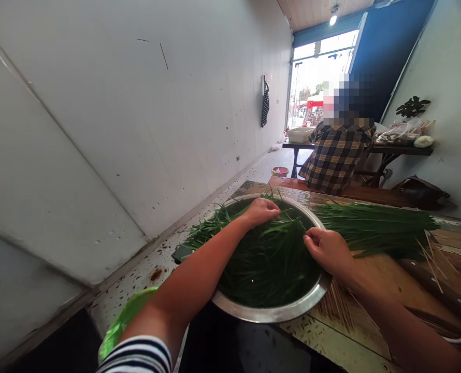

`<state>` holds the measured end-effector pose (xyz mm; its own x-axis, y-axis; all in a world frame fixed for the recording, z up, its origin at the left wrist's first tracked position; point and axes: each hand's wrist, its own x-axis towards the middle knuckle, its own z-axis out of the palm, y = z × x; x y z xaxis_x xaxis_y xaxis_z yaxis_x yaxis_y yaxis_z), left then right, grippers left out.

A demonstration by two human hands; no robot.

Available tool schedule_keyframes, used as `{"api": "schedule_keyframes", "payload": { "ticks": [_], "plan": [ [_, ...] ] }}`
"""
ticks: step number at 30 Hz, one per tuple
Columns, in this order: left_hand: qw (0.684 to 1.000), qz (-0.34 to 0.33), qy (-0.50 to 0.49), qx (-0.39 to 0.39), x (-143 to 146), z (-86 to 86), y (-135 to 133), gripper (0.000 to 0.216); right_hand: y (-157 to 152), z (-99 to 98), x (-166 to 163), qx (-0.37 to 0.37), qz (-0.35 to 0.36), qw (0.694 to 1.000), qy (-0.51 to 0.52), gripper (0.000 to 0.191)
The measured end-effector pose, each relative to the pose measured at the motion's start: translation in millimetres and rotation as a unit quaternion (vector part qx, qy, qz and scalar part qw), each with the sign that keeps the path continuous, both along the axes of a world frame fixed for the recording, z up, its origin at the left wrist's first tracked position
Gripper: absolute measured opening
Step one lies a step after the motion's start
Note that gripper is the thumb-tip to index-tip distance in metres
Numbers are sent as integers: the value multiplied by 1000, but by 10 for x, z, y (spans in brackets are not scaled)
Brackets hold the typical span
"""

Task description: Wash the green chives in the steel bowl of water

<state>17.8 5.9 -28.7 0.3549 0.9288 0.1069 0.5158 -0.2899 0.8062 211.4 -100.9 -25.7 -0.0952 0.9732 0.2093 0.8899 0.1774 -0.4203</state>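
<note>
A wide metal basin (269, 314) holds a heap of long green chives (265, 269). Over its far side is my left hand (262, 211), its fingers closed in a pinch on chives. A thin pale stick, like a bamboo skewer (288, 215), shows just right of those fingertips. At the basin's right rim, my right hand (328, 249) pinches the end of a flat row of chives (292, 228) stretching between both hands. What lies inside the right fingertips is partly hidden. Several loose bamboo skewers (337, 305) lie under my right forearm.
A long chive bundle (374, 225) lies on the wooden table (370, 280) at right, near a knife handle (432, 280) and more skewers (434, 261). A green plastic bag (127, 316) hangs low left. Ahead, a person in a plaid shirt (339, 155) sits at another table (401, 149).
</note>
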Motion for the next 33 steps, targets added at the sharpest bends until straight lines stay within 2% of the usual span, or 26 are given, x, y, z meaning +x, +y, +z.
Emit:
{"api": "schedule_keyframes", "payload": {
  "ticks": [14,19,24,29,31,33],
  "plan": [
    [999,-9,32,23,15,80,-54,30,-5,-9,9,1,4,1000,-2,29],
    [999,-25,14,29,22,79,-67,28,-6,-1,8,-3,2,1000,-9,28],
    [997,-62,14,46,29,139,-133,25,3,-3,5,0,-2,1000,-17,28],
    [985,-152,55,65,17,307,-251,23,16,-25,3,16,3,1000,16,29],
    [987,-130,72,66,-4,355,-262,26,20,-33,4,21,8,999,26,31],
    [992,-49,93,76,-34,359,-231,28,23,-38,7,23,13,999,32,32]
  ]
}}
